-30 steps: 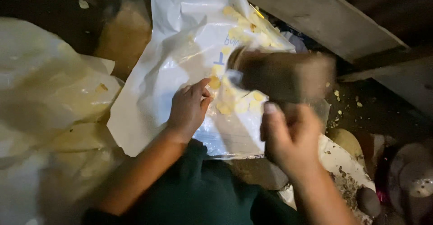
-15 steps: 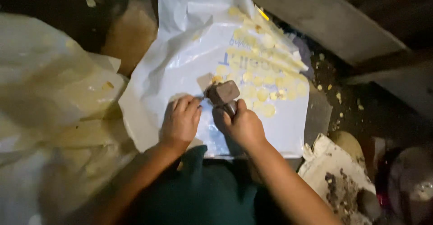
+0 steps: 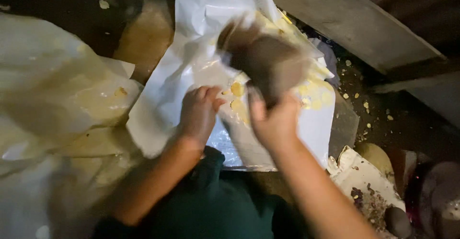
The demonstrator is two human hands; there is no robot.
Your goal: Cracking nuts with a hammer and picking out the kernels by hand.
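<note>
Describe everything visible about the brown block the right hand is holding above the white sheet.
The brown blocky object is motion-blurred, so its edges and material cannot be told; it looks dull, solid and roughly rectangular. The right hand grips it from below and holds it raised above the white plastic sheet, over the scattered pale yellow pieces. The left hand rests on the sheet beside it, apart from the block.

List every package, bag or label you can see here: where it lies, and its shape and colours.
White plastic sheet: centre, under both hands, crumpled, strewn with yellow pieces.
Pale bag: left, crumpled, yellow-stained.
Small white wrapper: lower right, torn, dark crumbs on it.
No signs or screens.
</note>
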